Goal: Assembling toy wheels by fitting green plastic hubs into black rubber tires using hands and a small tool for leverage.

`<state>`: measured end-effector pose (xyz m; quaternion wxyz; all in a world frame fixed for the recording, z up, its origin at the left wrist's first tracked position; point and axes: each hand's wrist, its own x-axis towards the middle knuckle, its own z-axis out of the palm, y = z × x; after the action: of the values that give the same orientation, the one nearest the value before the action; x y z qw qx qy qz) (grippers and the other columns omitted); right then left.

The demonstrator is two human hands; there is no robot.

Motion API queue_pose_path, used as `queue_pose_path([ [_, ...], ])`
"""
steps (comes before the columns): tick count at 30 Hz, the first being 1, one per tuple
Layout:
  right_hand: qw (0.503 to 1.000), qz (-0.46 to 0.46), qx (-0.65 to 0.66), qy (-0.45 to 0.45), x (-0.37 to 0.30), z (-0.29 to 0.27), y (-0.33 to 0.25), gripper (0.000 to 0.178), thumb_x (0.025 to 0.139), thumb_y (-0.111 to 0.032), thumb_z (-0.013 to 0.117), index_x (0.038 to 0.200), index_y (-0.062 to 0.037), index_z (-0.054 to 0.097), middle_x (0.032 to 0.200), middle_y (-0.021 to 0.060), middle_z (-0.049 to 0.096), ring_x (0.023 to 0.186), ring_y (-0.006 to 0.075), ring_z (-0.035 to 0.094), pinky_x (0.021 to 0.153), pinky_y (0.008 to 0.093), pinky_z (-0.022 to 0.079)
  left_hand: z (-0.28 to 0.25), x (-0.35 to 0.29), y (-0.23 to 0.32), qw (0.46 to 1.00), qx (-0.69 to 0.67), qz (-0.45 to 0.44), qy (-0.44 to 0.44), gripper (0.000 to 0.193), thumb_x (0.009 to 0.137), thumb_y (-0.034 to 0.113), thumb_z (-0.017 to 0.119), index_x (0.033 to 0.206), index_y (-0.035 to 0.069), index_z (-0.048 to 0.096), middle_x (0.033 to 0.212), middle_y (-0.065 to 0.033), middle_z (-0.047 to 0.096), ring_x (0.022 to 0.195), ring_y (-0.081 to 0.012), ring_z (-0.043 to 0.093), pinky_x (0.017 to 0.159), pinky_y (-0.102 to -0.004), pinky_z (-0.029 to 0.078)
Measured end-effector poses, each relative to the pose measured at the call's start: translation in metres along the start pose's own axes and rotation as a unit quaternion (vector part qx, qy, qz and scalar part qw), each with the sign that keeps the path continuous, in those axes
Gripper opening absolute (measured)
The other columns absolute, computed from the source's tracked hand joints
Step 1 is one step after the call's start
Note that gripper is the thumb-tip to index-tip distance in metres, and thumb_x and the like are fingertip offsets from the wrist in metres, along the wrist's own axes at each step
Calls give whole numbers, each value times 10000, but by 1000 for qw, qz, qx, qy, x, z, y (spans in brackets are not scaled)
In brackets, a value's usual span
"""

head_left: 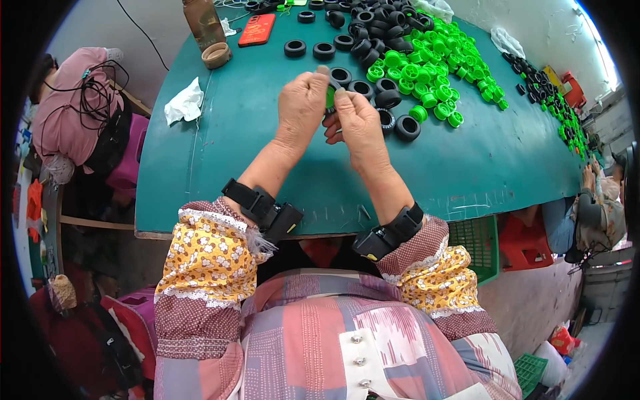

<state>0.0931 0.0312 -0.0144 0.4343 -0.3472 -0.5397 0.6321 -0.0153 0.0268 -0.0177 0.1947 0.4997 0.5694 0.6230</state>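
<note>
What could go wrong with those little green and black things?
The green piece pinched in the fingers might slip out and roll away. The loose black tire beside the right hand could get bumped. The heaped green wheels might scatter if nudged.

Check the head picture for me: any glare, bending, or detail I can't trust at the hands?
Head view: bright strip at upper right washed out by glare; fisheye bowing the near edge of the green tabletop, corners black; green wheel rim between left hand and right hand mostly covered, detail unclear.
</note>
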Motion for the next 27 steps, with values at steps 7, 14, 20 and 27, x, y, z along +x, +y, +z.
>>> queue_pose_path([
  [7,996,-38,-69,42,4,-5,-1,333,924,-320,403,864,-22,538,641,30,547,514,95,528,430,222,441,6,-6,13,997,69,30,-16,430,883,404,445,669,36,506,524,-125,506,486,-284,504,469,-370,395],
  [14,985,58,157,29,3,-6,-5,345,944,-304,342,891,-20,531,805,49,570,685,121,568,562,279,503,4,-7,19,964,234,127,-25,363,895,349,427,671,67,472,530,-136,513,518,-341,522,443,-408,390],
  [20,985,29,171,23,2,-11,3,336,945,-304,343,936,-22,525,834,50,564,708,123,564,618,304,518,9,-9,24,958,233,163,-30,351,895,317,428,657,61,455,538,-147,491,522,-357,504,450,-404,387],
  [27,950,83,300,-16,1,-20,9,316,911,-316,440,972,-19,530,864,73,576,755,167,574,683,347,514,10,-3,12,927,265,263,-37,260,872,232,455,694,52,515,620,-143,537,555,-314,534,468,-371,407],
])
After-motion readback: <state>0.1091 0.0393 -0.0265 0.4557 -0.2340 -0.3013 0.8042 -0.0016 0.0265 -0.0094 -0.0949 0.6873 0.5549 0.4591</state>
